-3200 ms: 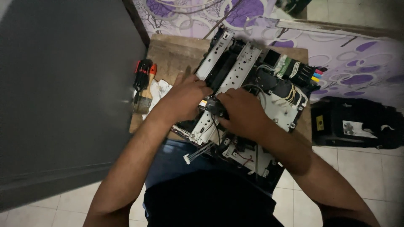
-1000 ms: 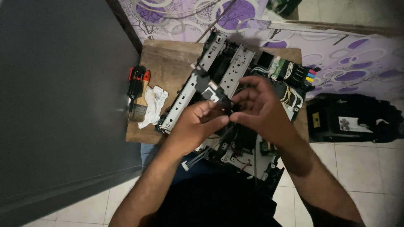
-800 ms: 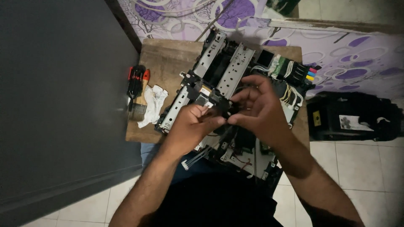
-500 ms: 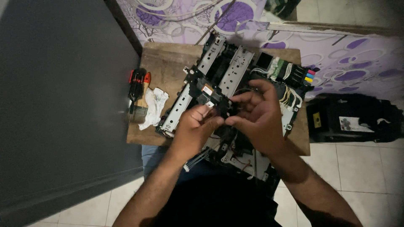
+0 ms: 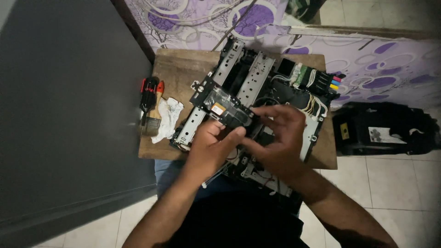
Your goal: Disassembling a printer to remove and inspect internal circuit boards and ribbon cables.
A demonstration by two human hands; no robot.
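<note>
holding a small black carriage part (image 5: 228, 111) up over the opened printer chassis (image 5: 257, 105), both hands meet at the middle of the view. the left hand (image 5: 212, 149) grips the part's near end from below, fingers (image 5: 229, 136) clenched on it, while the right hand (image 5: 278, 140) comes in from the side, its thumb and forefinger pinching the part's right end. lifted clear like this, the part sits just above the metal rails (image 5: 250, 82) rather than resting in them, which leaves its underside free to be turned and looked at; a small orange patch shows on its top face.

the chassis lies slantwise across a wooden desk (image 5: 179, 69), its near corner overhanging the person's lap, likely so the inner works come close to the hands. a row of coloured ink tanks (image 5: 321, 80) stays joined to it by thin tubes at the far right corner.

off to the left, out of the way yet within reach, lie red-handled screwdrivers (image 5: 147, 92), a paintbrush (image 5: 156, 108) and a crumpled white cloth (image 5: 167, 117). a black casing (image 5: 381, 128) rests on the tiled floor (image 5: 404, 183) to the right, well apart from the desk.
</note>
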